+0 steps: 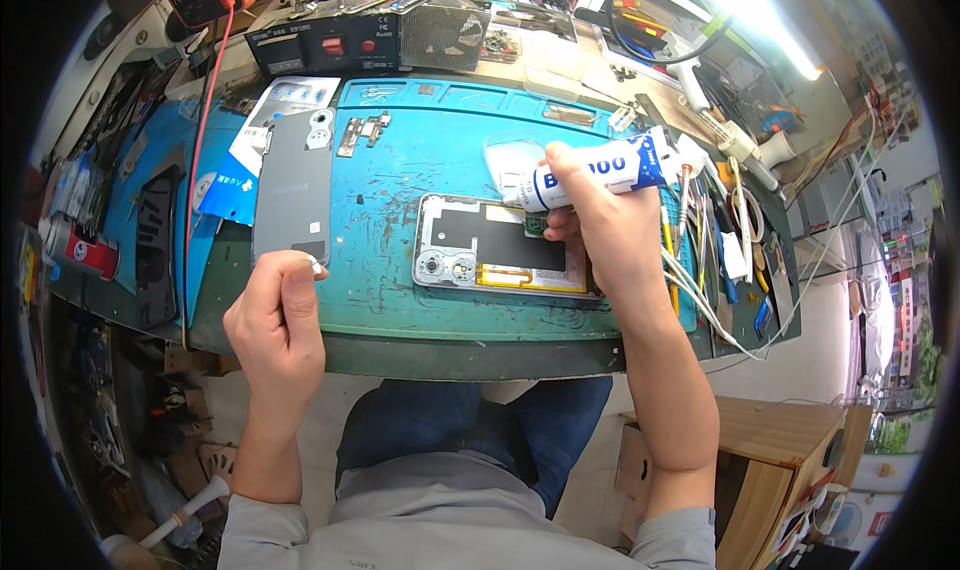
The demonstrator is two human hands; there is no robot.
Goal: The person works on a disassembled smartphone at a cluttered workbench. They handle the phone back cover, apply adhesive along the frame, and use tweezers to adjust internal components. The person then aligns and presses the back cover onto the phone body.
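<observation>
My right hand is closed around a white and blue glue tube, held tilted above the right part of an opened phone. The phone lies on the blue work mat with its inside facing up, showing a dark inner surface, a camera ring and a yellow-edged flex strip. To the left, my left hand pinches a small white piece between thumb and fingertips. Just beyond that hand, a grey phone back cover with a camera cutout lies flat. My right fingers hide part of the phone.
Small phone parts lie on the mat beyond the cover. At right sit several hand tools and white cables. A black boxy device stands at the back. A dark phone case and a red can are far left.
</observation>
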